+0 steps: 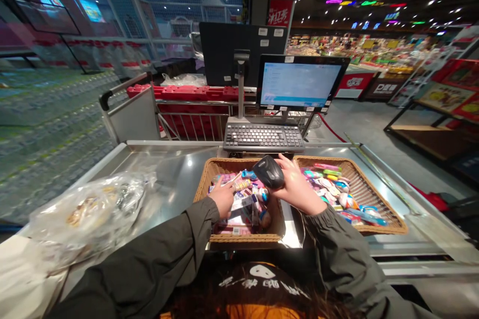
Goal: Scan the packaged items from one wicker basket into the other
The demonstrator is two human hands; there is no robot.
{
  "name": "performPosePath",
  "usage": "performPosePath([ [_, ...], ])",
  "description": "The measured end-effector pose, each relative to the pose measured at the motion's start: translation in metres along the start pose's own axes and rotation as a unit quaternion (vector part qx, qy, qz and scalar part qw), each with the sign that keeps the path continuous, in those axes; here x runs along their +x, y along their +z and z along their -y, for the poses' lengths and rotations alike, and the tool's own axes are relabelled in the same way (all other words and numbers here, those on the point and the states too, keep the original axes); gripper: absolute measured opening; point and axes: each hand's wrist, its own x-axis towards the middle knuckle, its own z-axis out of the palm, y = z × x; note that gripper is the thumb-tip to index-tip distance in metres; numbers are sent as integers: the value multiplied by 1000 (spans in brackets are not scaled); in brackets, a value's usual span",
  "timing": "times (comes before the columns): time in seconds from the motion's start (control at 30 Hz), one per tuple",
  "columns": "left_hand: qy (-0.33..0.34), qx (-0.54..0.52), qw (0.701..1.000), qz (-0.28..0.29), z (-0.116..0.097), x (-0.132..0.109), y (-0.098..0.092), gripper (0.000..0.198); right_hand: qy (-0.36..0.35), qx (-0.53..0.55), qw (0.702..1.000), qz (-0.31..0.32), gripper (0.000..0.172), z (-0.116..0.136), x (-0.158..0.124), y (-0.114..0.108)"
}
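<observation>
Bearing wicker baskets [361,187] — a steel counter [168,169], supermarket shelves [374,52] beyond.

- Two hands: left hand [223,198], right hand [295,190].
- One scanner [268,171].
- Two baskets: left basket [205,182], right basket [364,189].
- Packets [243,207], heaped in both baskets: too many and too overlapped to count.
- One keyboard [263,137].
- Two screens: lit screen [299,84], dark screen [220,50] seen from its back.
- One plastic bag [90,209].
- One trolley [134,114].
- One counter [168,164].
</observation>
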Motion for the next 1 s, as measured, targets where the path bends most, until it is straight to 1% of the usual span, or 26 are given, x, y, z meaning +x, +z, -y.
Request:
performPosePath([
  [0.1,27,-5,1000,13,-2,-3,2,23,2,7,1000,18,49,3,-2,5],
  [0.17,31,-7,999,20,-3,-4,2,27,8,8,1000,20,50,2,-3,8],
  [0.23,37,-12,999,13,-3,-4,-1,31,17,8,1000,16,53,0,-5,9],
  [0.33,49,-18,998,-20,-4,2,-10,29,27,6,1000,3,57,-5,-13,5],
  [0.47,77,-28,993,-79,-13,21,-32,31,37,-7,999,-30,53,-17,-33,-11],
  [0.57,105,-32,986,-122,-28,45,-53,32,82,-30,994,-68,57,-35,-54,-29],
  [0.6,118,-32,983,-136,-35,55,-60,32,104,-39,990,-90,59,-41,-61,-36],
  [0.67,144,-31,977,-157,-51,77,-71,33,128,-54,984,-116,60,-56,-76,-51],
  [0.73,170,-32,971,-164,-70,102,-77,33,141,-59,979,-138,61,-70,-91,-66],
  [0.83,206,-37,966,-148,-103,139,-76,32,194,-66,964,-168,63,-90,-113,-86],
  [1.0,231,-28,967,-99,-153,192,-60,34,246,-79,941,-220,64,-118,-143,-108],
])
